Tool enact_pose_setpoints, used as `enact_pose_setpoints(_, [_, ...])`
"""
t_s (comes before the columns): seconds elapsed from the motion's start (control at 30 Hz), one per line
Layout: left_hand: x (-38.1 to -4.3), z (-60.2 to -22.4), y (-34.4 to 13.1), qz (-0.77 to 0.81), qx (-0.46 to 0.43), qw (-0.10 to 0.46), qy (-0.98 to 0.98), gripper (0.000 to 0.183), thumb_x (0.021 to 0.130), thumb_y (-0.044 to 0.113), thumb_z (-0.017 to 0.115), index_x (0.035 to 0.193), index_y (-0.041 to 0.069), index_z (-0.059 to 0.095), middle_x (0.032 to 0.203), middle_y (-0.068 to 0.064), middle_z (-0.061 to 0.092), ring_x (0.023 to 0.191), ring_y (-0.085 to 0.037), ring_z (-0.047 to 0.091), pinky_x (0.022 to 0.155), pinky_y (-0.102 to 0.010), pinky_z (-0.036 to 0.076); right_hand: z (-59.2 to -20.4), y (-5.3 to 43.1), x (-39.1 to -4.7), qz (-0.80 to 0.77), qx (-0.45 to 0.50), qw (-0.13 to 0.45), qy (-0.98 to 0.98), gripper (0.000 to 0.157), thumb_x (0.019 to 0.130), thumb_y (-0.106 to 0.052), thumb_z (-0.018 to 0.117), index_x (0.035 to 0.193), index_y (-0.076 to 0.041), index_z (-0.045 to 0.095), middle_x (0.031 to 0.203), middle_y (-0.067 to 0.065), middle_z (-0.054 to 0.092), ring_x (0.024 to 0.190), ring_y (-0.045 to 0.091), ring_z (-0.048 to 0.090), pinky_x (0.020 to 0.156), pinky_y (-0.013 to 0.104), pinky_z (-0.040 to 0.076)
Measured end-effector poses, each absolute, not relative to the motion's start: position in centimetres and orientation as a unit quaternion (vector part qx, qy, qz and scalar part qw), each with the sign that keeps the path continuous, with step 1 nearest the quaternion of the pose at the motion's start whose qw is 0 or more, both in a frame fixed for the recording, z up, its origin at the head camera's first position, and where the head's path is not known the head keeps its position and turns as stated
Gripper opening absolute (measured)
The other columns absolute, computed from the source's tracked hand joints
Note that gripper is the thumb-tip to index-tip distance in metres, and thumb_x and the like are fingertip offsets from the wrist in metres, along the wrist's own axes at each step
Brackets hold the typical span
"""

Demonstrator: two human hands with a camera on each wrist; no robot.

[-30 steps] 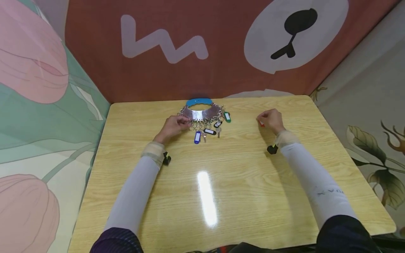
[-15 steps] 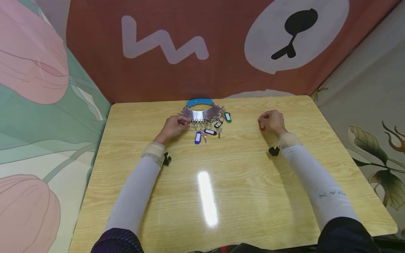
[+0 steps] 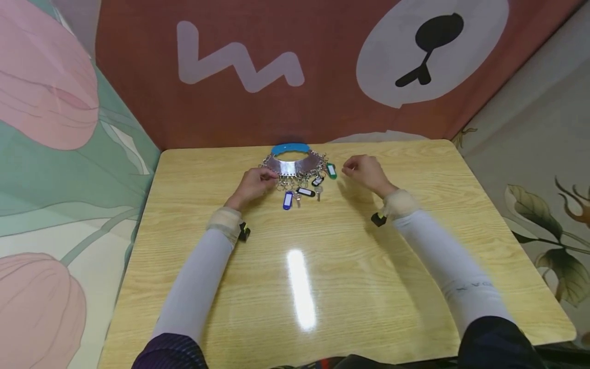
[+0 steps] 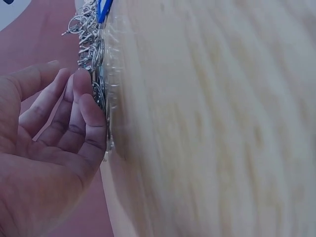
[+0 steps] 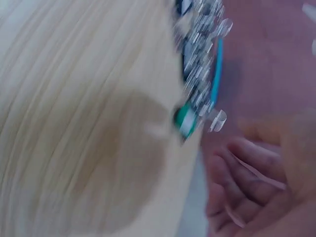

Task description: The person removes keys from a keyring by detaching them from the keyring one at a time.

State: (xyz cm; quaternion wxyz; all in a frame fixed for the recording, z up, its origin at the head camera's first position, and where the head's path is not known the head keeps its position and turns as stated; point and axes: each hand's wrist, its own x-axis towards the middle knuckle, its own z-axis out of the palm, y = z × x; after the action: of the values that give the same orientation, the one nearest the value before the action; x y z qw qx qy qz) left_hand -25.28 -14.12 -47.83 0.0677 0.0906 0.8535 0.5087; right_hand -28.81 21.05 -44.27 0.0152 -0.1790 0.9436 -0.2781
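A curved metal key holder (image 3: 289, 167) with a blue handle lies at the back of the table, hung with small rings and clips. Blue (image 3: 288, 200), black (image 3: 306, 192) and green (image 3: 331, 170) key tags hang off it, with small keys (image 3: 318, 192). My left hand (image 3: 252, 187) holds the holder's left end, fingers curled against the metal; the exact contact is partly hidden. My right hand (image 3: 367, 173) is just right of the green tag, thumb and fingers drawn together. The red key tag seen in it before is hidden now, and the right wrist view is blurred.
The wooden table (image 3: 350, 277) reaches back to a brown patterned wall (image 3: 258, 118). A patterned cloth (image 3: 548, 169) stands at the right and another (image 3: 60, 200) at the left. A bright light reflection (image 3: 301, 289) lies on the tabletop.
My right hand has moved left towards the key holder; the red key tag that showed under its fingers no longer shows. The left hand and the holder stay in place.
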Motion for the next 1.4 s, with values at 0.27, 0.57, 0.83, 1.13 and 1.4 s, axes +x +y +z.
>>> enact_pose_setpoints(0.27, [-25.4,-47.5,-13.7,0.507,0.095,0.079,0.853,0.021,0.105,0.012,0.067,0.119,-0.002,0.076,0.112,-0.017,0.075,0.101,-0.027,0.067,0.085,-0.033,0.057,-43.8,14.1,-27.3,-0.281,-0.266,0.059,0.92,0.016,0.1,-0.012,0.072,0.108,0.0,0.08,0.096,0.012,0.079,0.083,0.026,0.073,0.079,0.045,0.061])
enact_pose_setpoints(0.57, [-25.1,-47.1,-13.1,0.51,0.11,0.094,0.848,0.024,0.108,0.014,0.063,0.117,-0.005,0.075,0.1,-0.024,0.073,0.091,-0.036,0.068,0.067,-0.024,0.051,-45.4,8.5,-26.1,-0.242,-0.274,0.081,0.927,0.012,0.098,-0.022,0.078,0.098,-0.011,0.084,0.088,0.001,0.079,0.069,0.015,0.065,0.063,0.032,0.053])
enact_pose_setpoints(0.83, [-25.1,-47.3,-13.2,0.5,0.114,0.102,0.852,0.025,0.109,0.018,0.062,0.112,-0.002,0.077,0.098,-0.023,0.073,0.08,-0.024,0.061,0.061,-0.023,0.045,-46.4,6.4,-25.3,-0.177,-0.182,0.095,0.963,0.027,0.094,-0.046,0.079,0.083,-0.022,0.082,0.072,-0.007,0.072,0.064,0.016,0.064,0.054,0.034,0.051])
enact_pose_setpoints(1.13, [-25.2,-47.3,-13.1,0.49,0.11,0.114,0.857,0.024,0.109,0.014,0.06,0.116,0.0,0.077,0.102,-0.02,0.075,0.081,-0.022,0.062,0.059,-0.021,0.045,-46.1,5.6,-25.5,-0.164,-0.159,0.12,0.966,0.045,0.093,-0.041,0.081,0.058,-0.018,0.065,0.051,-0.008,0.053,0.049,0.01,0.046,0.043,0.026,0.034])
enact_pose_setpoints(1.4, [-25.1,-47.3,-12.8,0.481,0.111,0.13,0.86,0.021,0.108,0.012,0.062,0.114,-0.001,0.078,0.099,-0.021,0.075,0.078,-0.02,0.059,0.062,-0.02,0.045,-46.0,5.1,-26.2,-0.194,-0.116,0.204,0.952,0.034,0.092,-0.033,0.08,0.064,-0.016,0.075,0.052,-0.006,0.057,0.049,0.009,0.046,0.042,0.025,0.034])
